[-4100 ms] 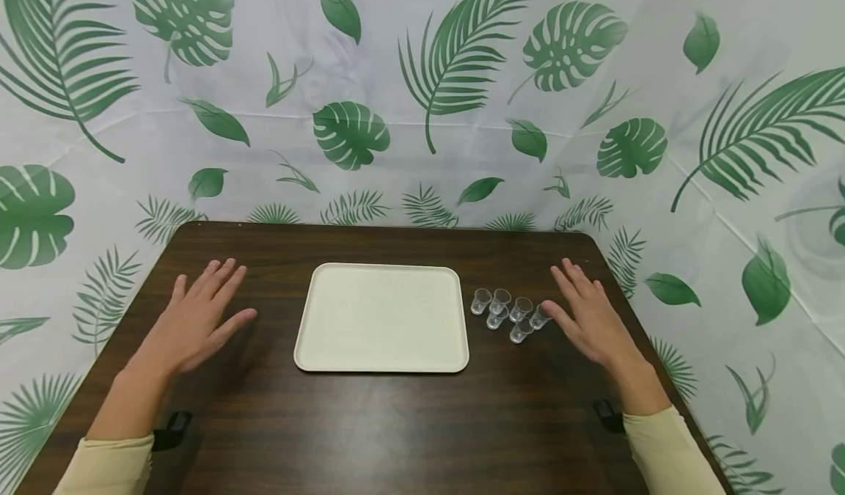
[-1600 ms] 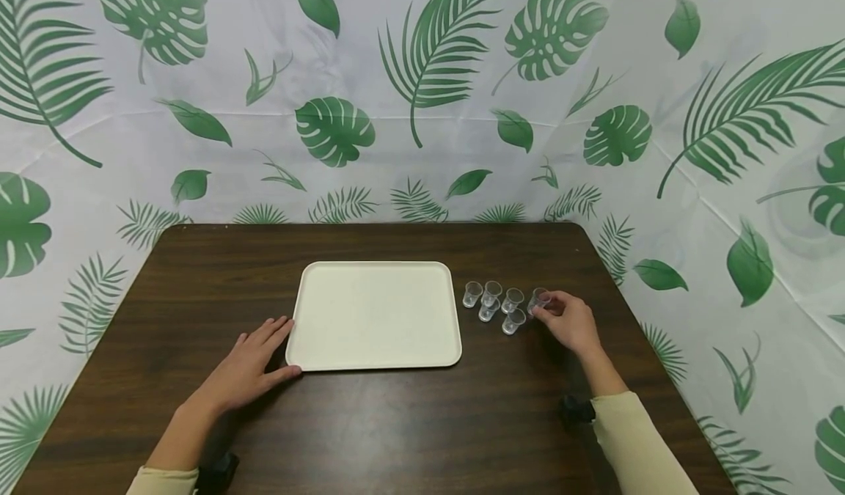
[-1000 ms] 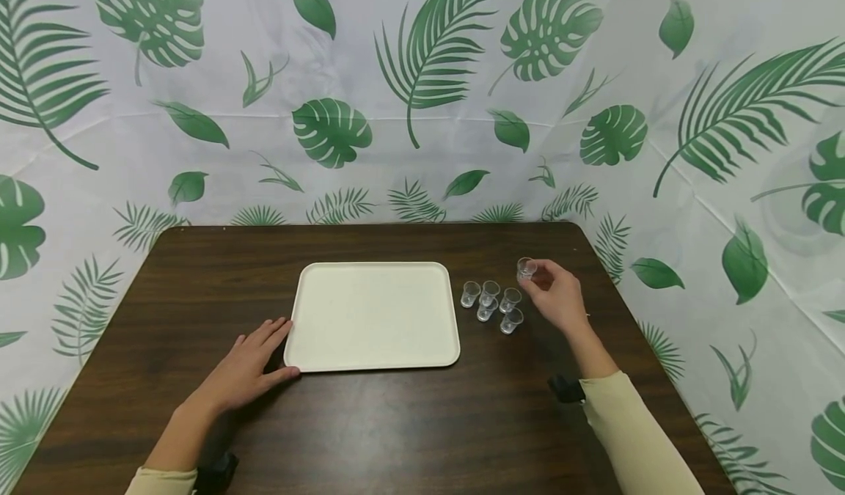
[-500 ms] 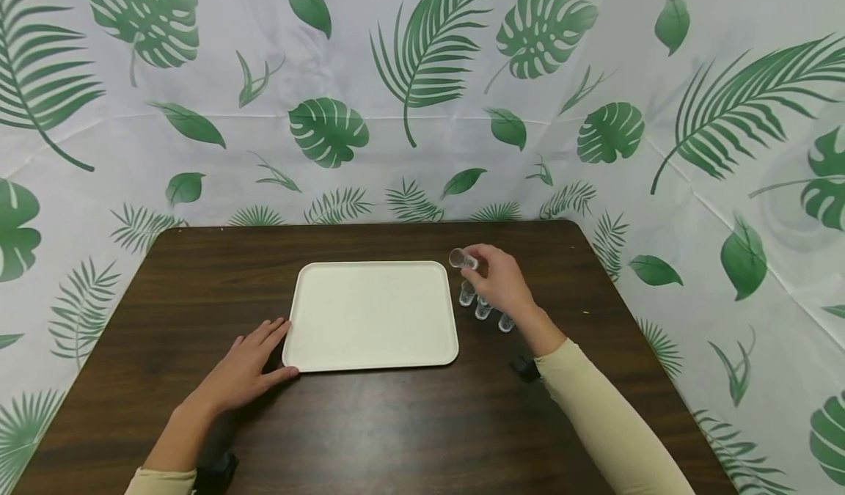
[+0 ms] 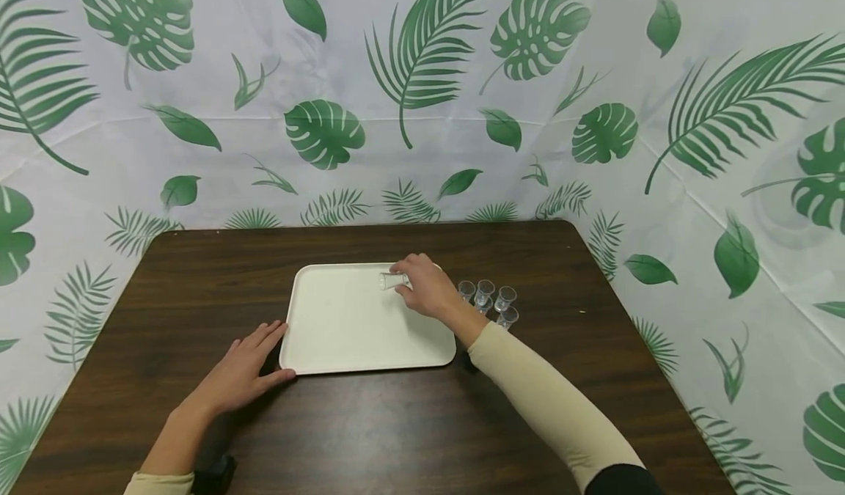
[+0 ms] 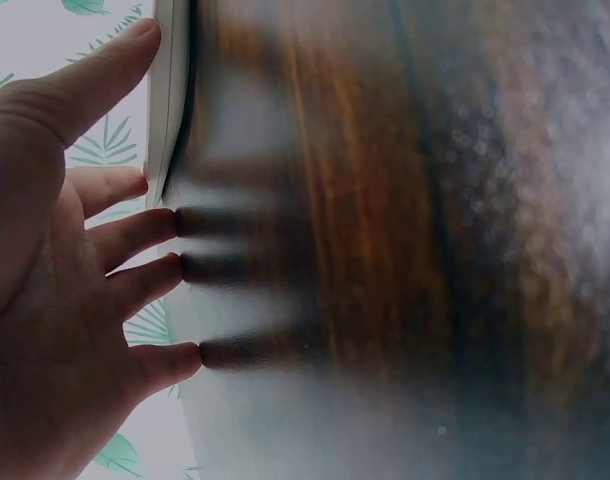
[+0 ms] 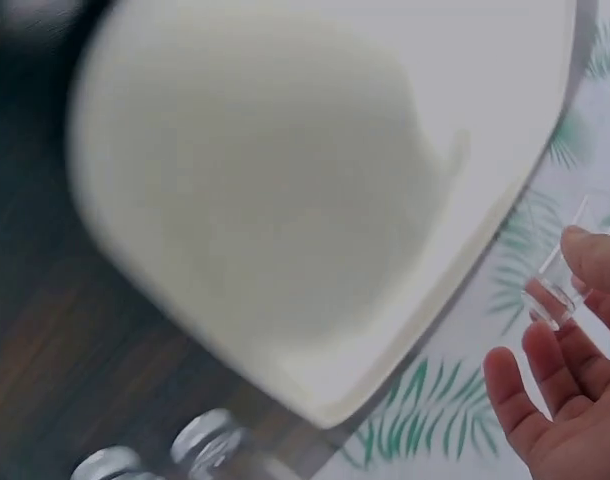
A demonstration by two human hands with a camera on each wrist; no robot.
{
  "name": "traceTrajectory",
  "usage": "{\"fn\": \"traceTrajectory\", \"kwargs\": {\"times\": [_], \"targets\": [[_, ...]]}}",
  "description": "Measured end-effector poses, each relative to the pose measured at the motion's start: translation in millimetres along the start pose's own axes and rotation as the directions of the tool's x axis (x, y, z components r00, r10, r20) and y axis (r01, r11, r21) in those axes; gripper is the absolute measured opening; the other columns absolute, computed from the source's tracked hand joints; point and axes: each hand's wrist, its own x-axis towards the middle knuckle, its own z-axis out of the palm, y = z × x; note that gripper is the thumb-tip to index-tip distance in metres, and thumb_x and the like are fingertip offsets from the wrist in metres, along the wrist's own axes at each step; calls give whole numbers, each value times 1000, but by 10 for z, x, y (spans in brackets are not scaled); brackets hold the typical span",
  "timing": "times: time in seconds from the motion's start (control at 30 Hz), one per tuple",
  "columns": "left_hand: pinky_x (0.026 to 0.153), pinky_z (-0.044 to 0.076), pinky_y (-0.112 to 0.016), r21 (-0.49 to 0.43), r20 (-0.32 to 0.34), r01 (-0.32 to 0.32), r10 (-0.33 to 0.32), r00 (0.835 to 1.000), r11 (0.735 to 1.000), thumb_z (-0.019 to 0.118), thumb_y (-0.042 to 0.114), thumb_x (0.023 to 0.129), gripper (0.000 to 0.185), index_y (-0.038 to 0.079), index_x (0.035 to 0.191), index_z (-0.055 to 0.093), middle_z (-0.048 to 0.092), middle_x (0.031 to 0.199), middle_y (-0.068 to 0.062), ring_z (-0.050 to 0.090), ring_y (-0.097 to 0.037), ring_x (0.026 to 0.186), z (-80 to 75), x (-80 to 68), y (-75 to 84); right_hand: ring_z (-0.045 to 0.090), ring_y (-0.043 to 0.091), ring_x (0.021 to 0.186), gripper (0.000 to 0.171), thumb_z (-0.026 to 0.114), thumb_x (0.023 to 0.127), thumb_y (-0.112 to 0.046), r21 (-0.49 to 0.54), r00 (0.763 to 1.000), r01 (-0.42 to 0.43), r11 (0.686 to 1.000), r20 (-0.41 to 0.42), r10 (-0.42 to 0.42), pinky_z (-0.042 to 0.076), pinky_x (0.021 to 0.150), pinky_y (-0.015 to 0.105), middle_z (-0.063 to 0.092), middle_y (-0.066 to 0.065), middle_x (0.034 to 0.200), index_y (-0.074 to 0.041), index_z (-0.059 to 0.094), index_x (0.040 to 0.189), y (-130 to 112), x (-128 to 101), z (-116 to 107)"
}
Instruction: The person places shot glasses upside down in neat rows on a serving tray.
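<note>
My right hand pinches a small clear plastic cup, tipped on its side, above the back right part of the cream tray. The right wrist view shows the same cup between my fingertips, with the tray below it. My left hand lies flat on the dark wooden table, its fingers straight and its thumb against the tray's front left corner. Seen from the left wrist, those fingertips meet the tray's edge.
Several more clear cups stand upright in a cluster just right of the tray; two of these cups show blurred in the right wrist view. Leaf-printed sheeting walls the table at the back and both sides.
My right hand took one cup from the cluster, lifted it and carried it left over the tray. My left hand came to rest at the tray's front left corner and has stayed there.
</note>
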Motion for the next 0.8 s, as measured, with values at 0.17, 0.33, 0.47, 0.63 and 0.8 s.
{"fn": "traceTrajectory", "kwargs": {"times": [0.17, 0.33, 0.47, 0.63, 0.8], "targets": [[98, 25, -75, 10, -5, -17, 17, 1000, 1000, 65, 58, 87, 87, 1, 148, 40, 39, 149, -24, 31, -48, 137, 1, 2, -3, 51, 19, 105, 32, 63, 97, -25, -125, 998, 45, 991, 45, -39, 49, 82, 32, 58, 1, 116, -19, 63, 128, -233, 183, 112], [98, 25, -75, 12, -5, -16, 16, 1000, 1000, 65, 58, 87, 87, 1, 148, 40, 39, 149, -24, 31, -48, 138, -8, 6, 0, 51, 17, 102, 33, 62, 98, -27, -234, 995, 79, 969, 79, -62, 49, 76, 29, 57, 0, 117, -23, 63, 130, -491, 336, 231], [98, 24, -75, 6, -1, -11, 12, 1000, 1000, 65, 58, 87, 87, 1, 148, 40, 39, 149, -24, 31, -48, 137, -18, 1, 9, 56, 13, 91, 35, 61, 98, -27, -265, 993, 94, 960, 94, -71, 49, 68, 26, 54, -1, 115, -25, 61, 133, -684, 450, 328], [97, 25, -76, 0, -2, -11, 11, 1000, 1000, 65, 57, 87, 86, 1, 147, 41, 39, 149, -25, 32, -49, 137, -30, 6, 12, 56, 8, 81, 35, 63, 97, -26, -271, 992, 113, 956, 84, -93, 47, 61, 24, 51, -2, 111, -26, 61, 132, -872, 572, 415], [98, 25, -76, 0, 4, -7, 7, 1000, 1000, 66, 57, 87, 86, 1, 147, 40, 39, 149, -25, 31, -48, 137, -36, 12, 7, 57, 8, 86, 31, 63, 97, -26, -299, 990, 126, 946, 100, -101, 48, 62, 24, 51, -4, 112, -27, 63, 128, -1022, 650, 477]]}}
